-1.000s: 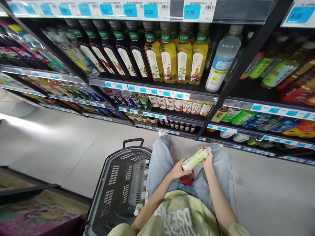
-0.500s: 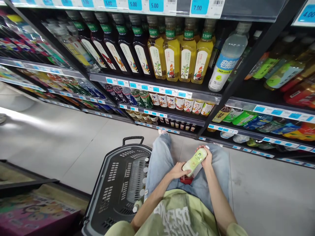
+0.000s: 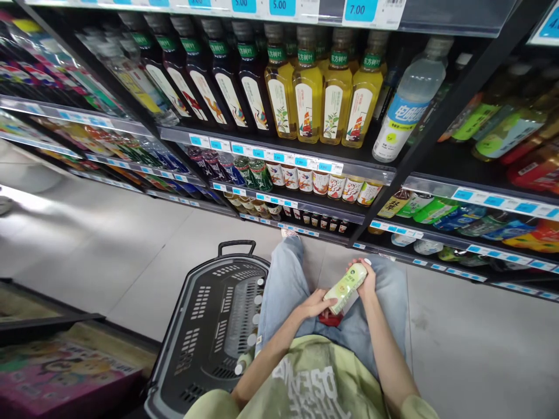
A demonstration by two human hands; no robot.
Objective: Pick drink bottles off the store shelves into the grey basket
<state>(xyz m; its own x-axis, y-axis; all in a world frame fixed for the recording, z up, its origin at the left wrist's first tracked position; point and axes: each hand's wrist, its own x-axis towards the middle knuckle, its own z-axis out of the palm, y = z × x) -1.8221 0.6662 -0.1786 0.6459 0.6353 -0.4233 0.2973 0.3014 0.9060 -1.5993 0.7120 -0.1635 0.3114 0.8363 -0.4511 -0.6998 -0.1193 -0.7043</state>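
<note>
Over my lap I hold a pale green drink bottle [image 3: 345,289] with a white cap, tilted so the cap points up and to the right. My left hand [image 3: 317,304] grips its lower end, thumb across the label. Around the cap end are the fingers of my right hand [image 3: 365,278]. Something red [image 3: 331,319] shows just beneath the bottle; I cannot make out what it is. By my left leg stands a black shopping basket [image 3: 192,314], with several white-capped bottles [image 3: 252,339] along its right side, partly hidden by my leg and arm.
Ahead rises a drinks shelf [image 3: 279,150] with dark and yellow tea bottles [image 3: 308,87], a clear bottle with a blue label [image 3: 406,105] and rows of cans [image 3: 305,179]. A pink printed box [image 3: 65,372] lies at lower left. Grey tiled floor [image 3: 463,337] extends right.
The bottle has rolled slightly in my hands, so its label faces a little differently. The view has shifted slightly. Both hands keep their places on the bottle.
</note>
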